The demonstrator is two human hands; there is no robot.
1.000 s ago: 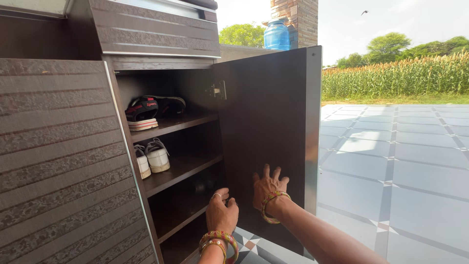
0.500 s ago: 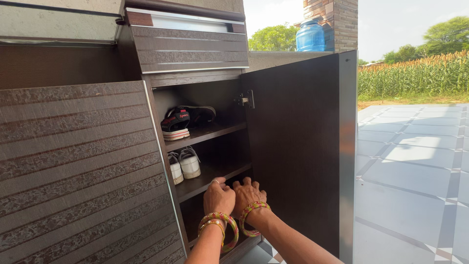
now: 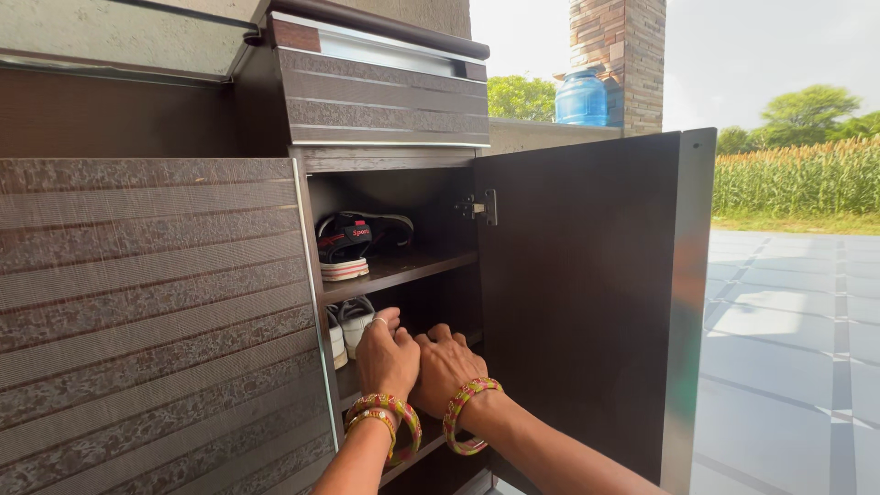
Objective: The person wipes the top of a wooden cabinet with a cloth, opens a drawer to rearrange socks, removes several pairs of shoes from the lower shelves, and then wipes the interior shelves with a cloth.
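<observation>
I am looking into a dark brown shoe cabinet whose right door (image 3: 587,293) stands open. A pair of white sneakers (image 3: 349,323) sits on the middle shelf. My left hand (image 3: 387,359) reaches into that shelf, its fingers curled against the nearer sneaker. Pressed close beside it, my right hand (image 3: 446,368) has its knuckles bent into the shelf opening. The fingertips of both hands are hidden, so I cannot tell what they grip. Both wrists wear coloured bangles. Black and red sandals (image 3: 353,243) lie on the upper shelf (image 3: 412,268).
The cabinet's left door (image 3: 156,302), with a striped textured front, is closed. A drawer front (image 3: 385,101) sits above the shelves. A blue water jug (image 3: 581,99) stands on a ledge by a brick pillar (image 3: 619,55). Grey tiled floor (image 3: 788,348) lies right of the door, green crops beyond.
Both hands rose from the lower shelf edge to the middle shelf by the white sneakers, after my right hand left the door's inner face. The view shifted left and closer.
</observation>
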